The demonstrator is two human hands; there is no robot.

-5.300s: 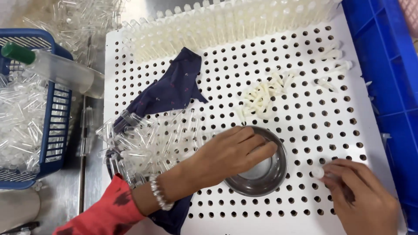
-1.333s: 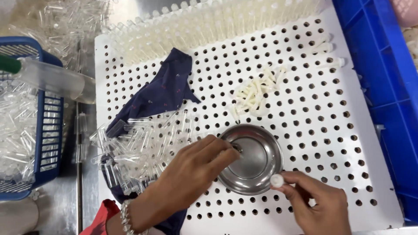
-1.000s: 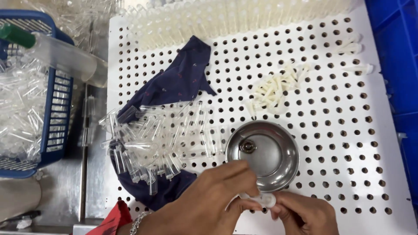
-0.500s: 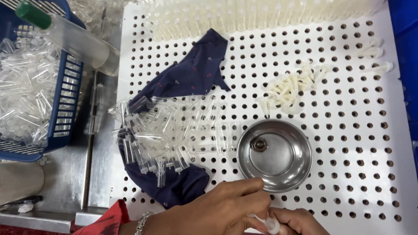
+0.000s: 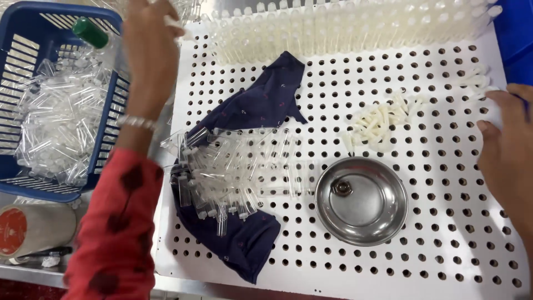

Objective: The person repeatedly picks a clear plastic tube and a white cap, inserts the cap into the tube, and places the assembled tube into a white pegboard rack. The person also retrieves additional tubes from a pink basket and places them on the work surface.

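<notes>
Head view: left hand reaches up-left, pinching a clear tube at its fingertips near the filled rack row. Right hand rests loosely spread beside white caps. Risk: a loose pinch drops the tube.

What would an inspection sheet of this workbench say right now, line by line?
Surface: white perforated board, tubes racked along its far edge.
Job's things: clear tubes heaped on a navy cloth; white caps; steel bowl holding a small nut.
Clutter: blue basket of tubes, green-capped bottle.
Grippers: left hand raised with a tube; right hand beside the caps.
Cables: nothing seen.
Surroundings: blue crate.
</notes>
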